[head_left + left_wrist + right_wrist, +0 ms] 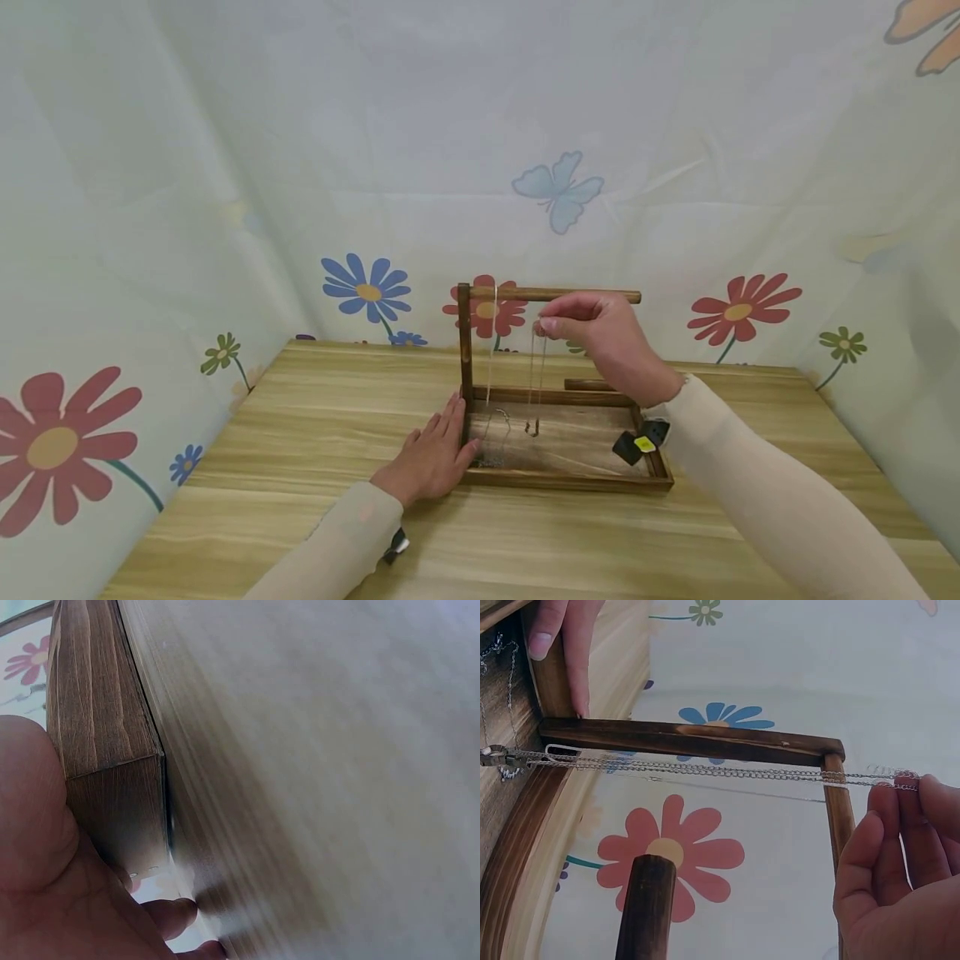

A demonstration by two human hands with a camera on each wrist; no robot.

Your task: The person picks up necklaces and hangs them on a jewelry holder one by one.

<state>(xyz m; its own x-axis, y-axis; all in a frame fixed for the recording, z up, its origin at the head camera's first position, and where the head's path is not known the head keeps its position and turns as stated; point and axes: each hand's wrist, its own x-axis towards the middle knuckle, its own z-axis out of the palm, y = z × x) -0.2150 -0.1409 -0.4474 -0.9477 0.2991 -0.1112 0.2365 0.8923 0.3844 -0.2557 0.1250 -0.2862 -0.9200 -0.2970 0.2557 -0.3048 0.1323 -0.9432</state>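
Note:
My right hand (611,337) pinches a silver chain necklace (727,772) between thumb and fingertips, near the top bar of a wooden jewelry stand (466,333). The chain hangs down over the stand's tray (570,478), its pendant (532,428) low. Another necklace (492,358) is looped over the top bar near the upright, its lower part reaching the tray. My left hand (431,454) rests against the tray's left side with fingers extended. In the left wrist view, the palm (37,840) lies by the tray's wooden corner (112,765).
A shorter lower bar (588,384) of the stand juts out at the tray's back right. Beneath everything is a wood-grain table (300,400). A flower-printed cloth (420,167) rises behind. Black cubes with a yellow tag (644,444) hang at my right wrist.

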